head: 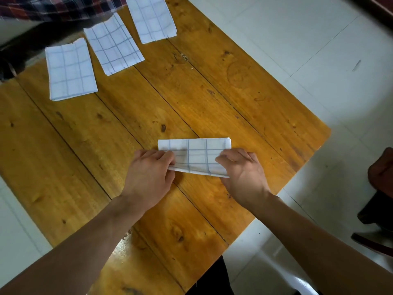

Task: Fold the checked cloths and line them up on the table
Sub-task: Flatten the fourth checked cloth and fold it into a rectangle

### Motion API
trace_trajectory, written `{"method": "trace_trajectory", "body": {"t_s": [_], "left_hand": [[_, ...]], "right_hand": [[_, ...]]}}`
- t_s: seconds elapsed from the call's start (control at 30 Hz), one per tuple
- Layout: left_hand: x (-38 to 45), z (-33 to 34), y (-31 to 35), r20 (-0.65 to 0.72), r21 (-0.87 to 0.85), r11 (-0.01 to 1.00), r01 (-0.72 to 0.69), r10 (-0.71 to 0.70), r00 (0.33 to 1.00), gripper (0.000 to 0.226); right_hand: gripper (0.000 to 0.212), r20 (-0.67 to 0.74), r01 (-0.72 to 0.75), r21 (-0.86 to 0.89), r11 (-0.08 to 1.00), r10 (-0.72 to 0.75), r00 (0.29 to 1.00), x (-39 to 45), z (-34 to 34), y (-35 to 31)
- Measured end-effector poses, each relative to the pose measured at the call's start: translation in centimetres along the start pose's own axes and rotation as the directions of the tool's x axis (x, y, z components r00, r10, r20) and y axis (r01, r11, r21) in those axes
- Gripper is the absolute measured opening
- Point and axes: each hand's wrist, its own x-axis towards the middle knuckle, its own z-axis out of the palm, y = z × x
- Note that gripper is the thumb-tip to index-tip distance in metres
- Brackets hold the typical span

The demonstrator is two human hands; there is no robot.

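My left hand (152, 173) and right hand (242, 173) pinch ends of half-folded checked cloth (195, 155) on wooden bench (127, 128); three folded cloths (71, 70) lined along far edge.

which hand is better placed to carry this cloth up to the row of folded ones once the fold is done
Probably the left hand. It grips the cloth at its left end, and the three folded cloths lie far left. The right hand would have to cross over.

white tiled floor (297, 39), dark plaid fabric (59, 7)
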Motion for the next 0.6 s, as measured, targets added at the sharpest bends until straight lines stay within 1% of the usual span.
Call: {"method": "trace_trajectory", "body": {"t_s": [0.07,0.2,0.3,0.37,0.4,0.5,0.6], "left_hand": [[-0.5,-1.0,0.2,-0.008,-0.021,1.000,0.014,-0.014,1.000,0.018],[-1.4,-4.8,0.4,-0.052,-0.021,1.000,0.021,-0.022,0.998,0.013],[-1.6,-8.5,0.9,-0.104,-0.011,1.000,-0.014,0.013,0.994,0.011],[-1.5,-11.5,1.4,-0.120,-0.001,0.999,-0.051,0.050,0.992,0.005],[-1.4,-13.1,1.7,-0.129,0.004,0.998,-0.058,0.058,0.990,0.002],[-1.6,-18.3,2.7,-0.149,0.009,0.999,-0.054,0.055,0.987,0.003],[-2.8,-23.6,3.9,-0.163,0.035,0.994,-0.100,0.104,0.981,0.003]], "right_hand": [[0.031,-0.060,-0.004,0.000,1.000,0.004,0.998,0.2,-0.5,-0.3],[0.023,-0.115,0.012,0.034,0.999,-0.008,0.993,0.3,-4.0,-1.6],[0.020,-0.090,0.004,0.027,1.000,-0.002,0.996,0.3,-8.5,-3.0],[0.015,-0.068,0.002,0.046,0.999,0.001,0.998,0.1,-11.8,-3.9],[0.012,-0.071,0.009,0.068,0.998,-0.005,0.997,-0.1,-13.5,-4.4],[0.008,-0.116,0.063,0.111,0.992,-0.050,0.992,-1.2,-18.5,-5.6],[0.004,-0.140,0.095,0.130,0.987,-0.077,0.987,-2.5,-23.6,-7.1]]}}
